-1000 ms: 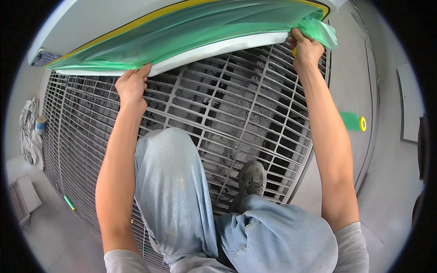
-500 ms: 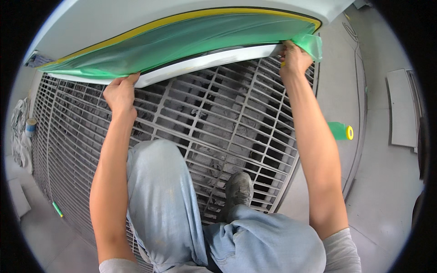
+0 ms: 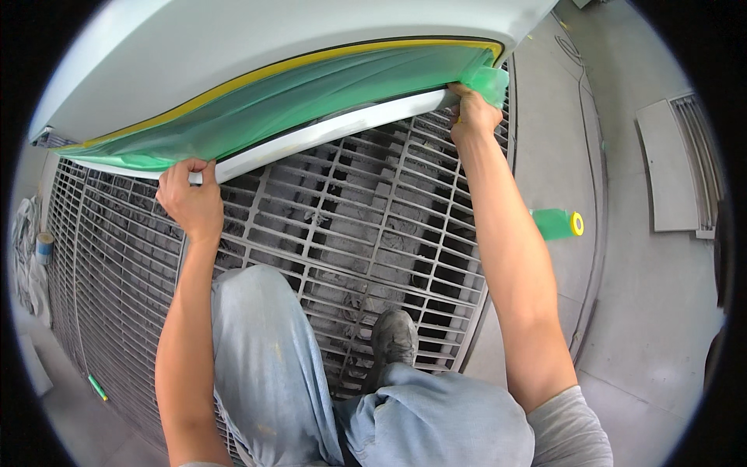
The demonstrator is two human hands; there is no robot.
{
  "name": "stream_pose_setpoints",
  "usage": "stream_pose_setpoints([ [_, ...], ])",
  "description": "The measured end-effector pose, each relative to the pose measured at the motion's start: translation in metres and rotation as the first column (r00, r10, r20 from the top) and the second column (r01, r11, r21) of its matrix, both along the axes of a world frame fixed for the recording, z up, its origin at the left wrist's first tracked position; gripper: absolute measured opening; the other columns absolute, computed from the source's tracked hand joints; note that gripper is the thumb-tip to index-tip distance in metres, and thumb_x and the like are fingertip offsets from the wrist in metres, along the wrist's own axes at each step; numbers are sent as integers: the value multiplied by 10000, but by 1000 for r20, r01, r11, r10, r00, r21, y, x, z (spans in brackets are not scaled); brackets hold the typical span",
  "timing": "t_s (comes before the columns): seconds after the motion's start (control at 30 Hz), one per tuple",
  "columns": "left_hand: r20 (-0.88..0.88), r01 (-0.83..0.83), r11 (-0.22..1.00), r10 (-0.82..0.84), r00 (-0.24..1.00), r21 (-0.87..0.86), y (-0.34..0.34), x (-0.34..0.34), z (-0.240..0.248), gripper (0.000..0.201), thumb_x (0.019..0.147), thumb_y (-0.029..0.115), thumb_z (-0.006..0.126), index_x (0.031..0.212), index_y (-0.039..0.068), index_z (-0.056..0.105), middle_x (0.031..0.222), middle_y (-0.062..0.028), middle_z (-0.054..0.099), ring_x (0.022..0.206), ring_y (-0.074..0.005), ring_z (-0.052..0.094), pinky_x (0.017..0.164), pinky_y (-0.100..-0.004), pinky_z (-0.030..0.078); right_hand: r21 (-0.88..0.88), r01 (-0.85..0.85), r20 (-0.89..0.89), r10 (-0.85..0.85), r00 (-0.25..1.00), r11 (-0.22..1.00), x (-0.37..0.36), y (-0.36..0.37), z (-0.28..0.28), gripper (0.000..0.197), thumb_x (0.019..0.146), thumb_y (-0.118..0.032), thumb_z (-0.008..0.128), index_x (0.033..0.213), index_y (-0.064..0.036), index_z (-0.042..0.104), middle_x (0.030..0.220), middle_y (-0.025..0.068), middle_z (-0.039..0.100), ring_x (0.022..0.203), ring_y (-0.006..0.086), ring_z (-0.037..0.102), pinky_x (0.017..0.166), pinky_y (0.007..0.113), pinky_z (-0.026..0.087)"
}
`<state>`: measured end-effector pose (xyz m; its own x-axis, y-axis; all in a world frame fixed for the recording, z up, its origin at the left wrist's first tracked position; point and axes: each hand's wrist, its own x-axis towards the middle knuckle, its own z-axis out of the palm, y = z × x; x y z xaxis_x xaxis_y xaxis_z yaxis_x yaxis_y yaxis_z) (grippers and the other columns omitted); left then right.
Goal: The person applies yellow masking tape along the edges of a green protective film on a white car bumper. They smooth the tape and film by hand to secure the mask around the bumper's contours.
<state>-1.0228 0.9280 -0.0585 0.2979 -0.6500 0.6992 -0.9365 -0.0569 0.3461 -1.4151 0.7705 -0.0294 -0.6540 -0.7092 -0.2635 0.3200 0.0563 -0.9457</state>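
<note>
Green masking film (image 3: pixel 311 97) hangs along the lower part of a white vehicle body panel (image 3: pixel 257 39). Yellow tape (image 3: pixel 288 68) borders the film's upper edge. Below it runs a white lower strip (image 3: pixel 334 128). My left hand (image 3: pixel 191 204) is closed at the film's bottom edge, fingertips pinching it against the strip. At the film's right end, my right hand (image 3: pixel 476 118) is closed on it, and a loose flap sticks out past the knuckles. A bit of yellow shows by the right palm; I cannot make out what it is.
Metal floor grating (image 3: pixel 358 194) lies beneath my knees and shoe. On the floor at right are a green film roll (image 3: pixel 554 223) with a yellow core and a cable (image 3: pixel 595 202). A grey panel (image 3: pixel 669 167) lies farther right. Crumpled sheeting (image 3: pixel 29 272) is at far left.
The view has shifted, so the panel sits lower and farther left. Both hands stay at the film's edge. My left fingers are now more bent over the strip.
</note>
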Motion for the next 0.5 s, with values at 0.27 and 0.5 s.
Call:
stream_pose_setpoints([
  [0.27,299,78,988,-115,947,132,17,9,4,211,939,122,692,1131,75,766,1146,-81,725,1129,-277,636,960,-435,434,219,-212,-28,224,974,952,-25,-3,13,314,764,-112,890,939,-47,638,799,42,588,605,150,489,554,359,397],
  [0.5,466,107,966,-209,860,237,25,7,12,320,912,75,654,1217,4,719,1263,-127,676,1245,-324,594,1015,-452,427,251,-285,-5,295,955,925,-52,-13,2,335,725,-141,913,901,-33,650,806,45,603,624,152,523,575,354,424],
])
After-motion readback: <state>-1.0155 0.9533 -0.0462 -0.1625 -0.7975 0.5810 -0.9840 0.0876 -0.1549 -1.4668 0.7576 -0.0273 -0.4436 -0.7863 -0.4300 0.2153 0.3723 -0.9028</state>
